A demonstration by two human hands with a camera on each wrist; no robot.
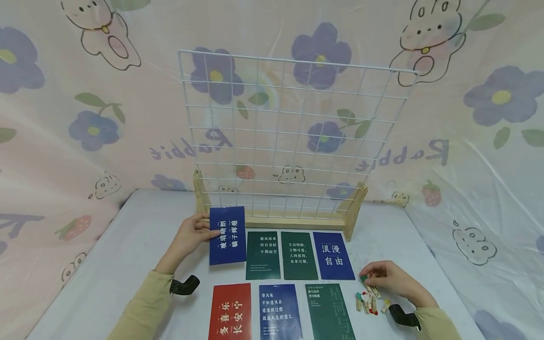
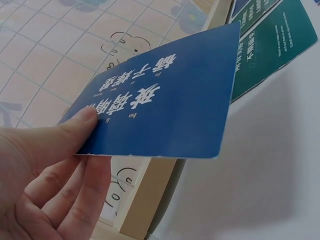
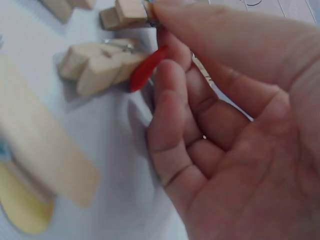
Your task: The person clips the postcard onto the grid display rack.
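Note:
My left hand (image 1: 189, 241) pinches a blue card (image 1: 227, 254) with white lettering by its left edge. In the left wrist view the thumb lies on the card's printed face and the other fingers are behind it. The card is lifted and tilted, in front of the lower left of the white wire grid (image 1: 278, 112). At the right, my right hand (image 1: 391, 278) is over a small pile of wooden clothespins (image 1: 360, 306) with coloured decorations. Thumb and forefinger pinch one wooden clothespin (image 3: 131, 13); its far end is hidden by the fingertips.
Two green cards (image 1: 263, 264) (image 1: 299, 264) and a blue card (image 1: 335, 264) lie in a row before the grid's wooden base (image 1: 293, 223). Nearer lie a red card (image 1: 231, 295), another blue card (image 1: 278, 326) and a green card (image 1: 325, 316). A patterned curtain (image 1: 140, 123) hangs behind.

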